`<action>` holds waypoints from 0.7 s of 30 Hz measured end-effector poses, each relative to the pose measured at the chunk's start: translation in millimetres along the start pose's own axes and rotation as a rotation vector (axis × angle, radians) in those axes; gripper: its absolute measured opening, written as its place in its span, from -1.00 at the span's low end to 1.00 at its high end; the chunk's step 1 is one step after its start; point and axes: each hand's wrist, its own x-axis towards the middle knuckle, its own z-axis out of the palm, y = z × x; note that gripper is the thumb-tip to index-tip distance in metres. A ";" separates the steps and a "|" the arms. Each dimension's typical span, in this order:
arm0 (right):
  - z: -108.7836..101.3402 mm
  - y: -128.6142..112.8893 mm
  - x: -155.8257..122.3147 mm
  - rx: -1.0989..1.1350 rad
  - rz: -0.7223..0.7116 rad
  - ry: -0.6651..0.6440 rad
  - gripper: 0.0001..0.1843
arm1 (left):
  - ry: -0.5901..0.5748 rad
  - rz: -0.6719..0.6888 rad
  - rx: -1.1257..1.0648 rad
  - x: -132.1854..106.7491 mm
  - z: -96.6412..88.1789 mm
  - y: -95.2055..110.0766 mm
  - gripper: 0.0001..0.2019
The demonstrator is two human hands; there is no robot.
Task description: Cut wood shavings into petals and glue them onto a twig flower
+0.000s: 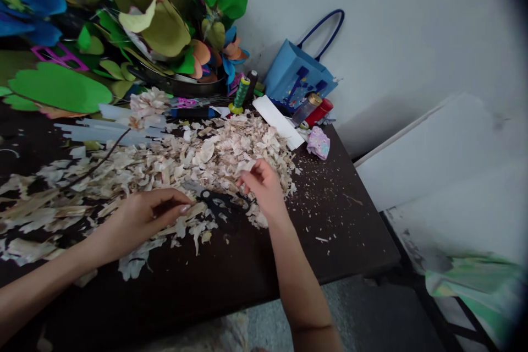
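Note:
A broad heap of pale, dry, petal-like scraps (206, 151) spreads over the dark table. My right hand (266, 190) is closed in a pinch at the heap's right side, with a pale petal-like scrap (246, 165) at its fingertips. To the left, my left hand (152, 212) has thumb and fingertips brought together low over the scraps; what they hold, if anything, is too small to make out. Between the hands lie black-handled scissors (214, 201), partly among the scraps. A pale pink flower (148, 102) on a brown stem (99, 162) rests at the heap's back left.
Large green, blue and olive artificial leaves and flowers (165, 27) crowd the back left. Behind the heap stand a green thread spool (240, 94) and a blue bag (297, 74). A white strip (278, 121) and a pink crumpled cloth (318, 143) lie near the table's right edge (371, 198).

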 end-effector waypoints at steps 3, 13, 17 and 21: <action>33.4 5.5 -10.5 0.094 0.074 -0.143 -0.81 | -0.079 -0.072 -0.149 0.4 -0.4 5.3 -0.71; 65.7 21.6 -23.4 0.212 0.210 -0.286 -0.64 | -0.083 -0.024 -0.302 1.4 6.6 -2.4 -0.72; 64.7 17.4 -24.1 0.227 0.215 -0.315 -0.62 | -0.056 -0.050 -0.355 2.0 6.1 0.0 -0.73; 63.5 14.3 -23.3 0.268 0.236 -0.344 -0.64 | -0.085 -0.106 -0.388 3.0 2.8 4.5 -0.71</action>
